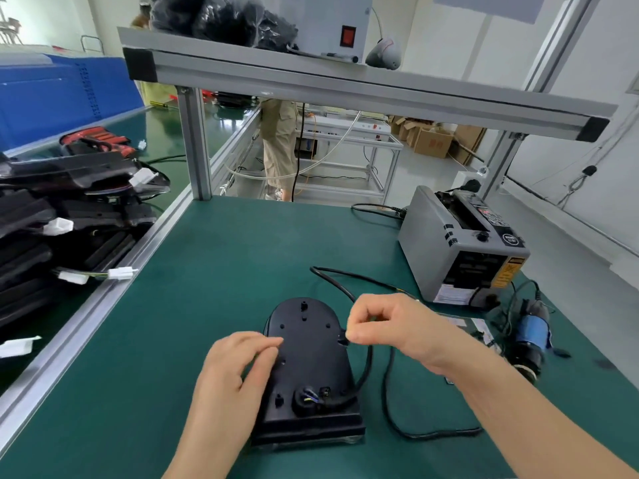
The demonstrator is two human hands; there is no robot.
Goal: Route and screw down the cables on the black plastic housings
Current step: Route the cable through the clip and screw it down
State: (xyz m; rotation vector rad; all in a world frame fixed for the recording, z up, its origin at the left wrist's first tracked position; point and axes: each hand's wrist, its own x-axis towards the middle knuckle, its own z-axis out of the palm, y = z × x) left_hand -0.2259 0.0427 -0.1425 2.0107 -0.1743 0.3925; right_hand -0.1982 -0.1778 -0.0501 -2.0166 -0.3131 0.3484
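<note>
The right hand (387, 326) hangs over the right edge of the black housing (311, 361) with all its fingers curled and the thumb and forefinger pinched together beside a small tab on that edge. What sits between the fingertips is too small to make out, so I cannot tell whether they grip anything. The black cable (390, 402) rises along the housing's right side and passes under this hand. The left hand (235, 371) lies relaxed on the housing's left side, its fingers loosely bent and resting on the top face, grasping nothing.

The housing lies flat on the green mat (207, 271) near the front edge of the bench, its rounded end far and its square end near. The cable leaves a round fitting at the near end, where thin coloured wires show. It curves right, loops across the mat to the right of the housing, and 1 length runs away toward the far right.

Far right on the mat stands a grey machine (460, 250), with a blue power screwdriver (532, 333) lying near it. On the left, beyond the bench's metal rail, is a pile of black housings (69, 219) with white plugs (121, 273). A metal shelf (345, 88) spans the bench overhead. Beyond it stands a person in beige trousers (276, 146), and cardboard boxes (432, 140) sit on the floor.
</note>
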